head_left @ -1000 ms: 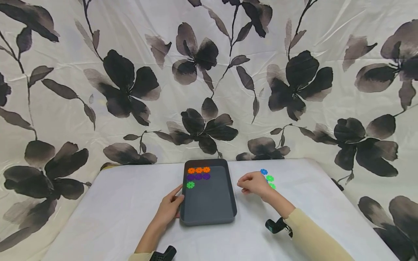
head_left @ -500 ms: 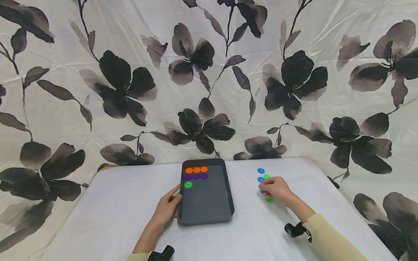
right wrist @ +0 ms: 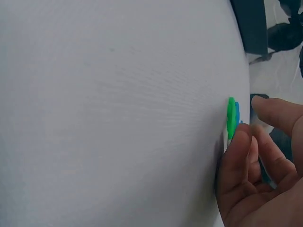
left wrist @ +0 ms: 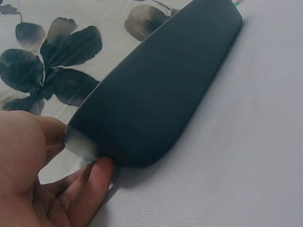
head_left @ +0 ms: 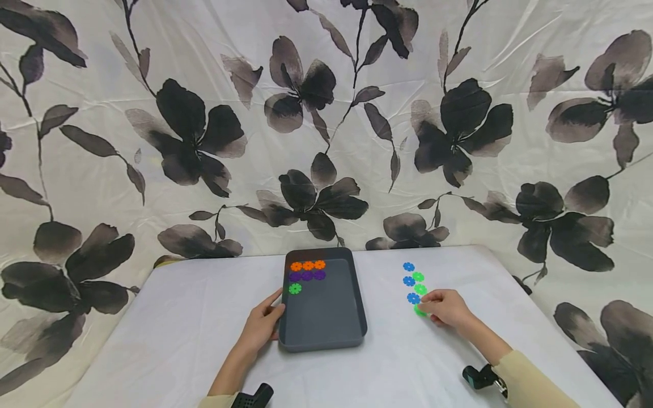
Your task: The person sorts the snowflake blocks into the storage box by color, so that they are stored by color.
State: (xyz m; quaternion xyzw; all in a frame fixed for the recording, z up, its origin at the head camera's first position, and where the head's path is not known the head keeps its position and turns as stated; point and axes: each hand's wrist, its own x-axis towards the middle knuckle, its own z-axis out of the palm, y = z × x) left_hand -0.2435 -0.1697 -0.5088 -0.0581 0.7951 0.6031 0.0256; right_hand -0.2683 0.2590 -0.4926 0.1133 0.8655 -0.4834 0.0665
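Tray [head_left: 326, 317], dark grey, shallow and rectangular with rounded corners, sits on the tabletop [head_left: 194, 317], which is covered in white cloth. At its far left, 3 orange flower-shaped discs [head_left: 308, 265] form a row, 3 purple flower-shaped discs [head_left: 306, 276] make another just nearer, and 1 green flower-shaped disc [head_left: 295, 289] lies nearer again, at the left. The left hand [head_left: 262, 322] grips the tray, thumb and fingers [left wrist: 99, 184] clamped along its left wall. Right of the tray, well apart from it, 3 blue flower-shaped discs [head_left: 409, 281] lie in a loose column beside 3 loose green flower-shaped discs [head_left: 420, 289]. The right hand [head_left: 448, 307] is at the nearest of these greens, partly covering it; its thumb and fingers stand apart with no disc between them, though whether a fingertip touches the green is hard to tell. The nearest blue lies just beside the fingertips, so a wide pinch could knock it askew. The discs look thin and flat, so fingertips could slip off an edge and skid a disc across the cloth. A tug from the left hand could jostle the rows, as nothing visible fixes them.
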